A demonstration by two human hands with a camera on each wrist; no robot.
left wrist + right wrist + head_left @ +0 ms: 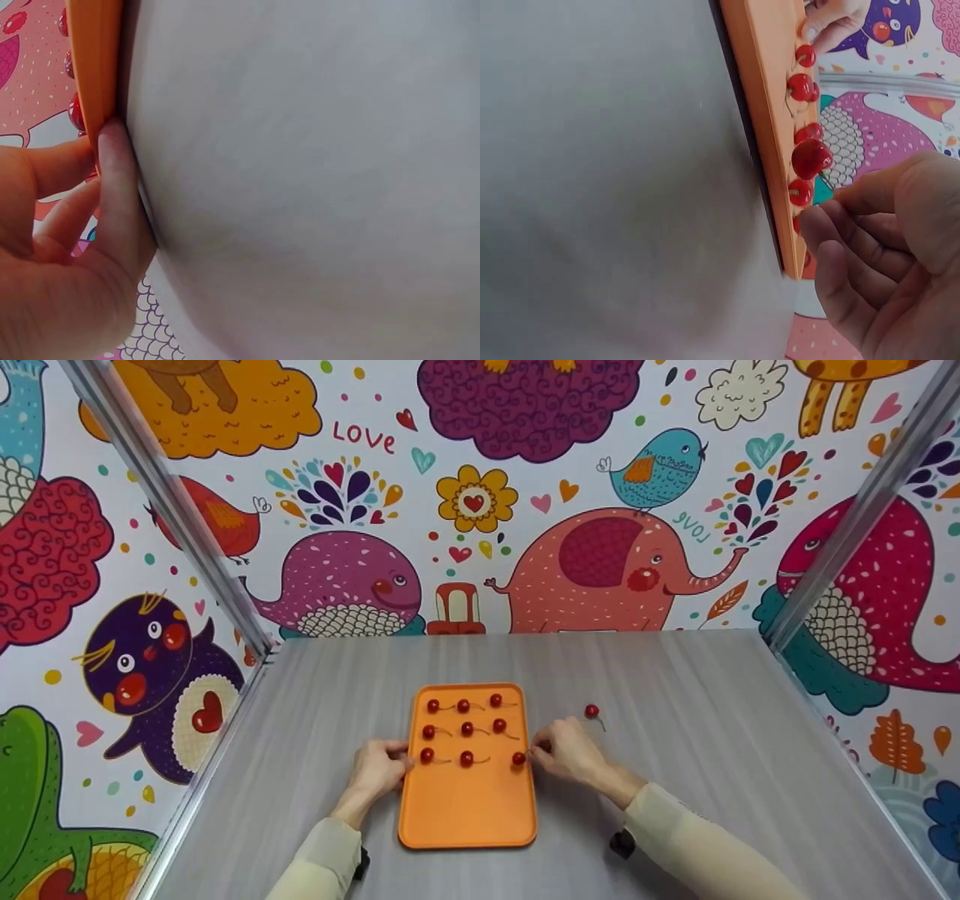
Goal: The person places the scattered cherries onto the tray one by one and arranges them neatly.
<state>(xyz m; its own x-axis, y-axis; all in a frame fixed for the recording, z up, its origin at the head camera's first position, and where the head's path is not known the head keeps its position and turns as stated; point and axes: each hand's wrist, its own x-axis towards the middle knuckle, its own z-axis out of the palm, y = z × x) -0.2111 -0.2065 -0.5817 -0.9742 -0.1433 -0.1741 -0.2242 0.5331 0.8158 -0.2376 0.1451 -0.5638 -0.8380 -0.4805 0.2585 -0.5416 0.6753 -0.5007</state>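
An orange tray (pixel 466 810) lies on the table with several red stemmed cherries (pixel 467 728) in rows over its far half. At its left edge, my left hand (pixel 377 769) holds the rim between thumb and fingers, as the left wrist view also shows. My right hand (pixel 574 754) pinches the stem of one cherry (pixel 811 159) between thumb and forefinger. That cherry is over the tray's right edge; whether it touches the tray, I cannot tell. Another cherry (pixel 592 710) lies on the table beyond my right hand.
The grey wood-grain table (pixel 337 675) meets a wall (pixel 465 562) covered in cartoon animals at the back. Metal posts (pixel 832 562) stand at the back corners, and rails run along both sides.
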